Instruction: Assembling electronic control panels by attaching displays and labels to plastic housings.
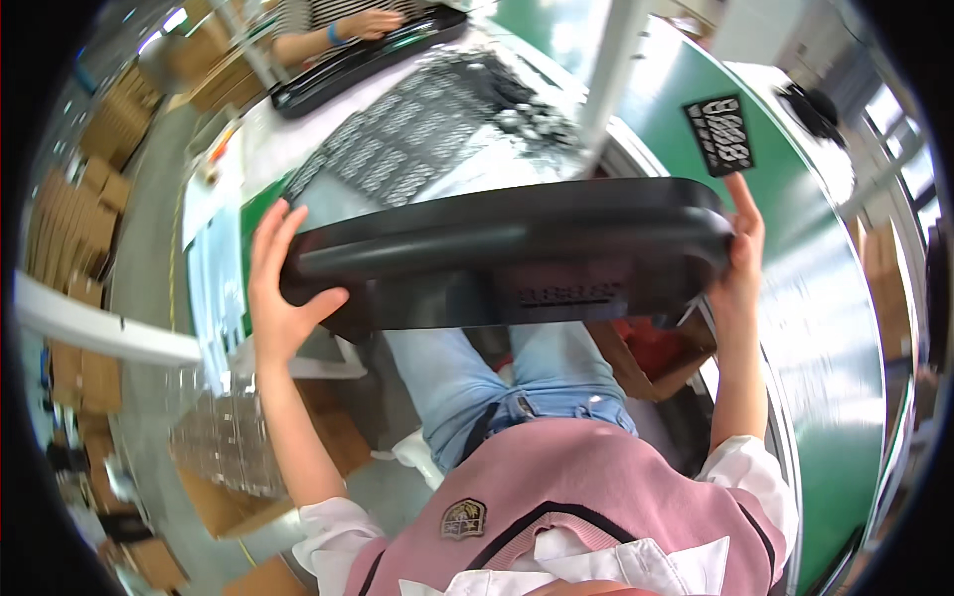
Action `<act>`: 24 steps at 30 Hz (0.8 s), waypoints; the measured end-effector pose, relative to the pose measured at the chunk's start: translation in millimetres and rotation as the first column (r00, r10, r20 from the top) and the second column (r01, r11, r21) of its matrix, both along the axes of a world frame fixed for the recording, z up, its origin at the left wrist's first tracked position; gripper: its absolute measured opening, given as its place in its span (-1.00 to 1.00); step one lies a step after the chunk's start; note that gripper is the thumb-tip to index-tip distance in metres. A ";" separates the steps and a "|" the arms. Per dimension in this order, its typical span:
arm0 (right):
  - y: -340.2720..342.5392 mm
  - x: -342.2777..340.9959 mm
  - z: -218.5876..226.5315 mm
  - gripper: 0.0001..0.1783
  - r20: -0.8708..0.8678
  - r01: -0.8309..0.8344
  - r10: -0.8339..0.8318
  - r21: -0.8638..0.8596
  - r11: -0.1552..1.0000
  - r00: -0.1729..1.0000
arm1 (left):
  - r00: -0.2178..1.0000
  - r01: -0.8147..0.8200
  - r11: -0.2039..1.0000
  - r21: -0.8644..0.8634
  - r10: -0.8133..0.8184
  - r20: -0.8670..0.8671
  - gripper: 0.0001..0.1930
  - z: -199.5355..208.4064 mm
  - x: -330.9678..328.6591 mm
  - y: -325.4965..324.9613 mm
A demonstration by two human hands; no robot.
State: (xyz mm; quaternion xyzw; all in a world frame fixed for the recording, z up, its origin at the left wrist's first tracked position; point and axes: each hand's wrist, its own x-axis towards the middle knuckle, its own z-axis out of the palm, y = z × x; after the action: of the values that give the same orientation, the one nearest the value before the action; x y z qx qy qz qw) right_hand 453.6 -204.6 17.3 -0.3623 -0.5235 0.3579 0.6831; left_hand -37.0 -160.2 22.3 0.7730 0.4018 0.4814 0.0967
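Black tray [517, 248] held off desk [825, 298], above lap. Left hand [283, 283] grip closed on left end; right hand [740, 263] grip closed on right end. Lift judged done; set-down outstanding.

A green table [795, 228] curves away on the right, with a white-topped stretch at the far left. On the white part lie dark gridded trays [417, 129] and, farther left, a long black tray [348, 65]. A small black printed label [719, 135] lies on the green.
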 end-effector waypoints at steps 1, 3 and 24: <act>30.7 -6.8 -14.3 0.15 -0.016 -0.131 0.130 -0.040 0.991 0.991 | 0.997 -0.081 0.994 -0.075 0.081 0.005 -0.09 -7.6 -10.8 -8.5; 78.4 -32.2 -23.2 0.10 -0.040 -0.310 0.308 -0.086 0.947 0.951 | 0.968 -0.243 0.944 -0.223 0.250 0.006 -0.18 -18.0 -31.6 -24.6; 213.5 -166.9 -50.8 -0.60 0.598 0.120 -0.173 0.127 0.985 0.783 | 0.699 -0.240 0.965 0.105 0.247 -0.671 -0.54 -35.3 77.6 140.5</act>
State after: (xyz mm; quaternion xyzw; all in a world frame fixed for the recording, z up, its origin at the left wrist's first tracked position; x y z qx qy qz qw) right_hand 286.7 9.0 -33.5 -0.4692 -0.6989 0.1473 0.5193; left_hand 40.6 -19.7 -12.9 0.8353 0.5055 0.1766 -0.1247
